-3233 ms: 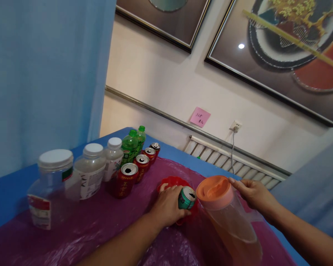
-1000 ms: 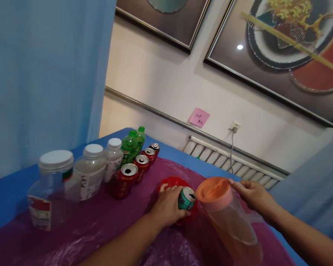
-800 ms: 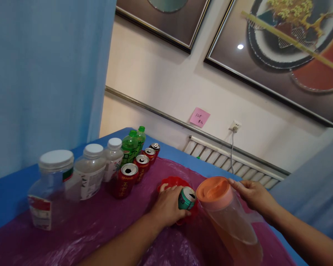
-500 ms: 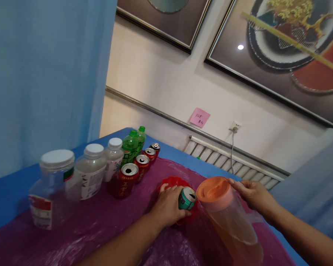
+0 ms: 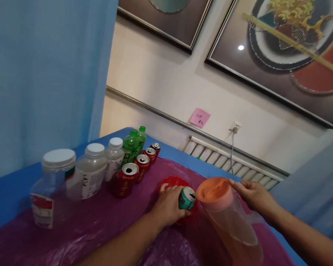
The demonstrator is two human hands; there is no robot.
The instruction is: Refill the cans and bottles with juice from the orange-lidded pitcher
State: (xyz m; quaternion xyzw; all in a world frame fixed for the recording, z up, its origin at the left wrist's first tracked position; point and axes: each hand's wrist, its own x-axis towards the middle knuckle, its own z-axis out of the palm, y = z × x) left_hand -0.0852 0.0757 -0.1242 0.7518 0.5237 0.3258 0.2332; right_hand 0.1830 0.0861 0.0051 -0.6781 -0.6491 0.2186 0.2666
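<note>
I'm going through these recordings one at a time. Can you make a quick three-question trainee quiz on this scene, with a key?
1. What does the left hand grip?
2. True or false: the pitcher has a blue lid.
3. How many green-capped bottles are in view?

Key:
1. A teal can.
2. False: its lid is orange.
3. Two.
</note>
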